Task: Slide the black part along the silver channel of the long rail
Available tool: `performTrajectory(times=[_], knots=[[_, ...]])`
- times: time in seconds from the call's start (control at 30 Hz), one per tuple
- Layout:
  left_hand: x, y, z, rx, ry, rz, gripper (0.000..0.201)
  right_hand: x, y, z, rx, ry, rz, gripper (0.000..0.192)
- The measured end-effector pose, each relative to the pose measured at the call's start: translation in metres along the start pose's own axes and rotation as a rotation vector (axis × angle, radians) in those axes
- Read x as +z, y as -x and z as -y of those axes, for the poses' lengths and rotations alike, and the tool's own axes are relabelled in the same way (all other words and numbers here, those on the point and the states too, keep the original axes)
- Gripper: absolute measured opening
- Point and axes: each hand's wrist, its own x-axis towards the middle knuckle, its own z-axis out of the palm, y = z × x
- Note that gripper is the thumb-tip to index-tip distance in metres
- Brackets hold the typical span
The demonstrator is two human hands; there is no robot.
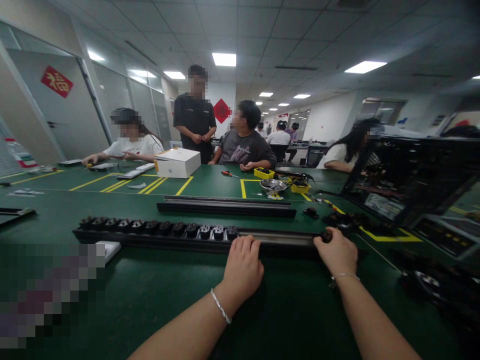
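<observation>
A long black power strip [157, 231] lies across the green surface [150, 295], running from the near left toward the right, its left half filled with a row of socket modules [168, 227] and its right half a bare metal channel [277, 236]. Just right of the last socket, the left hand [243, 267] rests on the near edge of the strip, fingers curled over the rail and pressed down on it, holding nothing loose. To do this step well, that hand probably should keep the rail flat and steady, close to the last module, so the channel does not twist. Further right, the right hand [337, 254] sits at the strip's end, fingertips closed around a small dark part [327, 235] at the mouth of the channel; whether the part is already seated there I cannot tell. A square, level feed along the rail seems best. Beyond, a second black rail [225, 206] lies parallel, and on the far right stands an open black chassis [408, 175].
</observation>
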Motion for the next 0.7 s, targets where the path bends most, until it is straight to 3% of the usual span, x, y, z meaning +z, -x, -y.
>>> performTrajectory(times=[0.5,0.7], knots=[[0.0013,-0.0003,0.0014,0.011,-0.003,0.002,0.042,-0.0009,-0.0031,-0.0038,0.043,-0.091,0.024,0.049],[0.0010,-0.0010,0.0015,0.012,-0.006,0.012,0.044,0.0060,-0.0054,-0.0085,0.039,0.006,-0.054,0.051]])
